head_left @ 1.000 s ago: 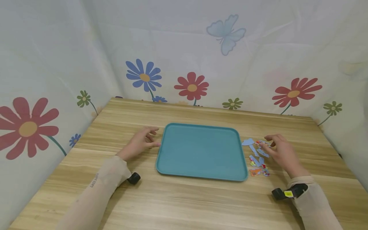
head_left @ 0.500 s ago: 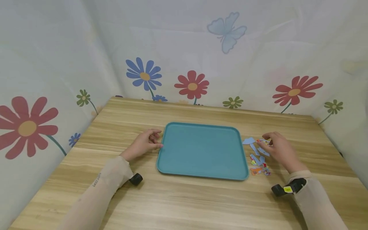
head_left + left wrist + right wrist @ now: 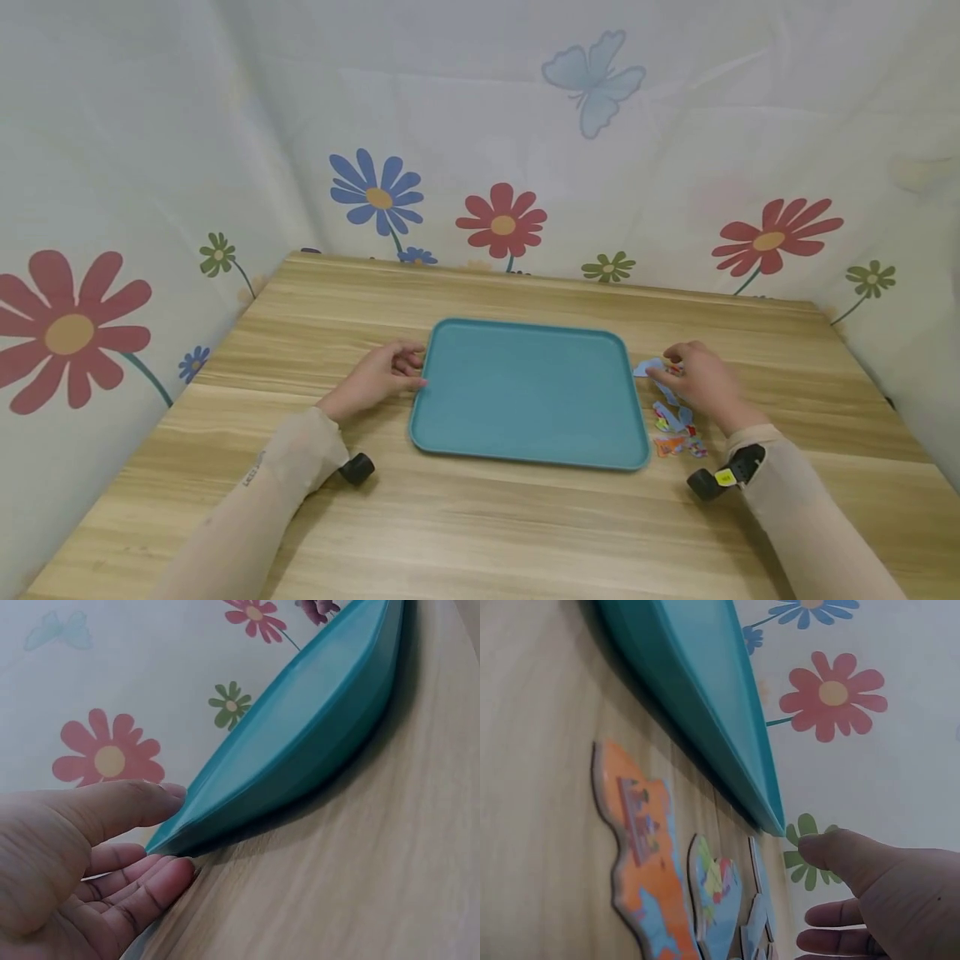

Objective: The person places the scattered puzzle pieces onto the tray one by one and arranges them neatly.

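A teal rectangular tray [image 3: 528,396] lies flat on the wooden table. At its left edge is my left hand [image 3: 380,379]; in the left wrist view the thumb [image 3: 142,804] reaches the rim while the loosely bent fingers lie beside the outer wall. My right hand [image 3: 703,381] hovers over a cluster of flat printed puzzle pieces to the right of the tray, partly covering them. An orange piece [image 3: 641,851] and a blue piece with a colourful print [image 3: 718,889] show in the right wrist view. Nothing is visible between the right thumb and fingers.
The wood-grain table [image 3: 480,533] stretches in front of and behind the tray. A pale cloth backdrop [image 3: 465,108] with printed flowers and a butterfly hangs behind it and along the sides. Black wrist cameras [image 3: 357,468] sit on both forearms.
My right hand has moved left across the puzzle pieces, nearer the tray. The left hand has shifted slightly right, up to the tray's left rim. The tray and pieces look unmoved.
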{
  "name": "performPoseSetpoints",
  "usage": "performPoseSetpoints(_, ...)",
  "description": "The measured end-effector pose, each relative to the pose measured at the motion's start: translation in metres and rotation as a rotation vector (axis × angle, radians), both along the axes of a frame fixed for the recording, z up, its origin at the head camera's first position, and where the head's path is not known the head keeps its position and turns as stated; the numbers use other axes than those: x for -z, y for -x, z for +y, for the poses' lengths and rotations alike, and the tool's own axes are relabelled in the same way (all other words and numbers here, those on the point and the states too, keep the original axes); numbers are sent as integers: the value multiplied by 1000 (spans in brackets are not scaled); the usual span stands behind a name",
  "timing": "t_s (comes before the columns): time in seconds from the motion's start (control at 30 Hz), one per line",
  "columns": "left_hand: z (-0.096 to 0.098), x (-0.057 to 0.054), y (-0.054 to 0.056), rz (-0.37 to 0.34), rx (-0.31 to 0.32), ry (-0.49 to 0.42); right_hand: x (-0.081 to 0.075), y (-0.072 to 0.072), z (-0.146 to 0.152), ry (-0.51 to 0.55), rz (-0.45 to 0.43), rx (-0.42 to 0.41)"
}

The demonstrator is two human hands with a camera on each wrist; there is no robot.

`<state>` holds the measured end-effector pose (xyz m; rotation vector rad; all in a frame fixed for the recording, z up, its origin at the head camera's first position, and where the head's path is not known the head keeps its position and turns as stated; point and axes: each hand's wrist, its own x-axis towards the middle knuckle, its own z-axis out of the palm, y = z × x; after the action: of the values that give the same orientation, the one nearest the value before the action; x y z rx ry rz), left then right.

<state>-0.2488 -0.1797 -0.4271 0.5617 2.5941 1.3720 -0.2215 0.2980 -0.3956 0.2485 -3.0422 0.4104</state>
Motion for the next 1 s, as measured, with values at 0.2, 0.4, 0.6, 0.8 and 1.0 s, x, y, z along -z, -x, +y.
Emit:
performPoseSetpoints(0.2, 3, 1, 0, -43, -9, -17, 1, 5, -7, -17, -44, 12)
performPoseSetpoints(0.4, 3, 4, -1, -47, -7, -23, 3, 9, -10, -38, -79, 32)
performPoseSetpoints(0.6, 3, 6, 0, -54, 4, -50, 5, 12, -11, -62, -98, 68)
performPoseSetpoints(0.8, 2, 7, 0, -59, 14, -63, 5, 13, -14, -88, -124, 104)
performPoseSetpoints(1.0, 1, 5, 1, -51, 16, -67, 2, 14, -18, -103, -126, 114)
